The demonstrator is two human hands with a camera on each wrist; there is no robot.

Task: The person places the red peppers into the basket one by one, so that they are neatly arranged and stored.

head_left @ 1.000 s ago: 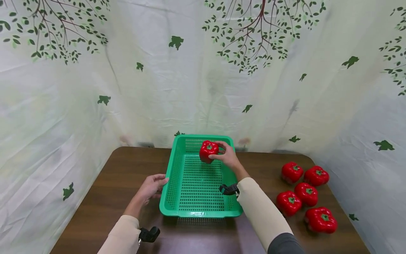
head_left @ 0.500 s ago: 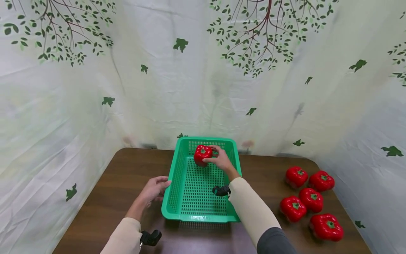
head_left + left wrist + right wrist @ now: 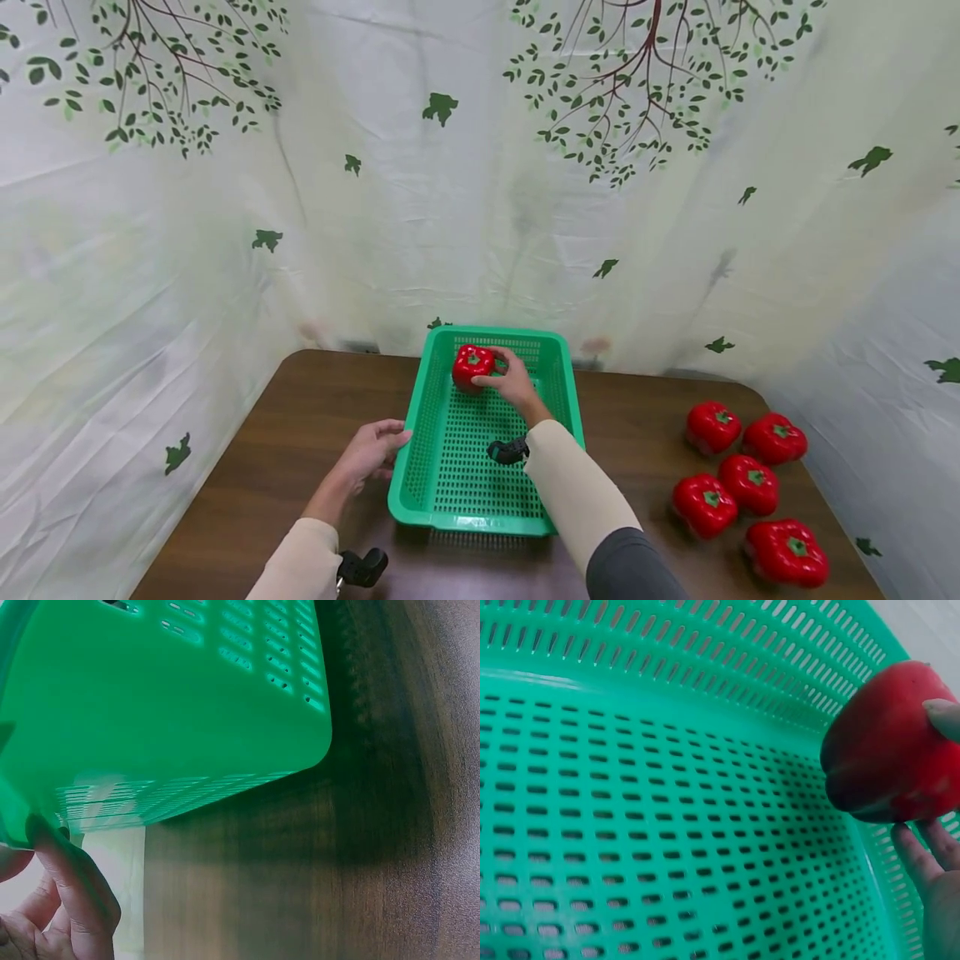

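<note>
My right hand (image 3: pixel 516 385) grips a shiny red bell pepper (image 3: pixel 472 367) with a green stem, over the far left part of a green plastic basket (image 3: pixel 468 523). In the right wrist view the pepper (image 3: pixel 889 746) sits between thumb and fingers, close to the slotted wall and above the perforated floor. At the basket's left side my left hand (image 3: pixel 369 454) pinches the rim, thumb on top and fingers underneath. The left wrist view shows those fingers (image 3: pixel 79 889) curled below the lip, beside the basket's outer wall (image 3: pixel 150 712).
Several more red bell peppers (image 3: pixel 750 483) are grouped on the right part of the brown wooden table (image 3: pixel 247 467). Behind the table hangs a pale cloth (image 3: pixel 480 233) printed with leaves and branches. Both wrists carry black straps with small devices.
My right hand has moved left and lower with the pepper, towards the basket's far left corner. The left hand stays at the rim. The whole head view has shifted slightly.
</note>
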